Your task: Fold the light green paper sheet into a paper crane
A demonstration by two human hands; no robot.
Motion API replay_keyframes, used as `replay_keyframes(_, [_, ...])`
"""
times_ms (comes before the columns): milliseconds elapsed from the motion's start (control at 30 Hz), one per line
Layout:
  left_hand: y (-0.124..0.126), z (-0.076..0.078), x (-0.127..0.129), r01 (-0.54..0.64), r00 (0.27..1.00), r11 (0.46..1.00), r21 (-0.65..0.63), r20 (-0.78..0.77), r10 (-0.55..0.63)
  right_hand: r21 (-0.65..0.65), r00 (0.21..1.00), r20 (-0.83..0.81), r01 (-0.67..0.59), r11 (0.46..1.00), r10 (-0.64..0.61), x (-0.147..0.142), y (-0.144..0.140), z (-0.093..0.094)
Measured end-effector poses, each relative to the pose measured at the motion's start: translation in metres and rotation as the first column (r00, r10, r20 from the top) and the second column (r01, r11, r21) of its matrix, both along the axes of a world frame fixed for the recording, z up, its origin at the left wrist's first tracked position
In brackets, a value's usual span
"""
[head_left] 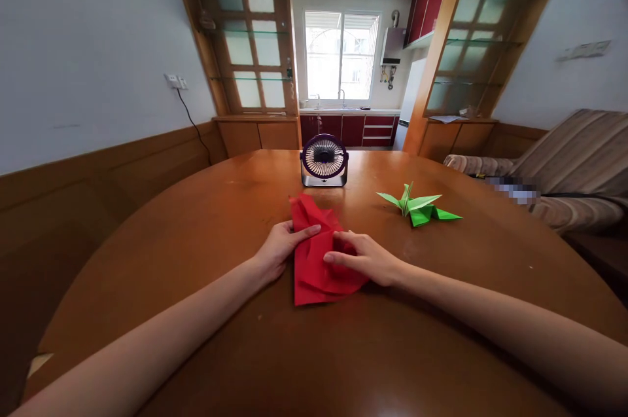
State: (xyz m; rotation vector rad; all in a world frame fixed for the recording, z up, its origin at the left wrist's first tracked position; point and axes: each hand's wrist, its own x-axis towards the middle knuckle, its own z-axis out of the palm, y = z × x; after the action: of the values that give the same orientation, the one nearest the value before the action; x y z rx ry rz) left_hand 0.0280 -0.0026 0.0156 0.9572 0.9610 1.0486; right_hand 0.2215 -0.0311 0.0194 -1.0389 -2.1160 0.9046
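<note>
A sheet of red origami paper (314,276), creased and partly folded, is between my hands just over the wooden table. My left hand (282,247) grips its left edge, thumb on top and the other fingers behind the sheet. On the right side, my right hand (366,256) has its thumb and forefinger at a raised fold of the paper, with the remaining fingers hidden inside or behind it. To the right and farther off lies a folded green paper crane (417,206), touched by neither hand.
A small dark purple desk fan (324,158) stands on the round wooden table (206,207) beyond the paper. A striped armchair (574,162) is at the right. Glass-shelved cabinets (252,31) flank the opening to a kitchen with red cupboards.
</note>
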Motion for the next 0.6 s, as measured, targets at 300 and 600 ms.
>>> replay_keyframes(300, [-0.006, 0.01, 0.0, 0.016, 0.997, 0.988, 0.154, 0.069, -0.027, -0.531, 0.726, -0.583, -0.001, 0.848, -0.364, -0.001, 0.019, -0.006])
replay_keyframes(600, [0.05, 0.035, -0.097, 0.126, 0.952, 0.991, -0.05, -0.275, -0.135, -0.758, 0.668, -0.509, -0.05, 0.65, -0.543, 0.046, 0.048, 0.009])
